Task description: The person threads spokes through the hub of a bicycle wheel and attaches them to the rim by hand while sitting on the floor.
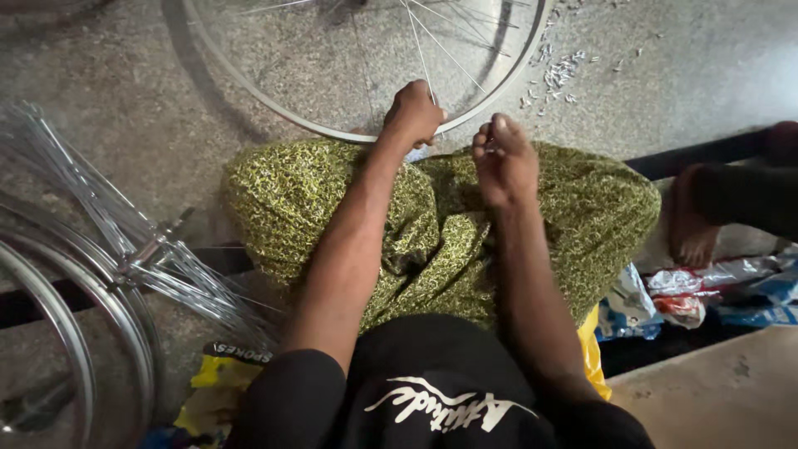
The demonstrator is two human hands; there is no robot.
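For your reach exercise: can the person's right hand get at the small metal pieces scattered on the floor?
Probably yes: the right hand is raised, the pieces lie just beyond it, and only the wheel rim lies between.

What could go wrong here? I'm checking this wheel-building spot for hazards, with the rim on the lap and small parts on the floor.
The left hand grips a thin spoke at the wheel rim; it could slip and jab the fingers. The right hand pinches something tiny that might drop into the green cloth. The small metal pieces scattered on the floor could roll away.
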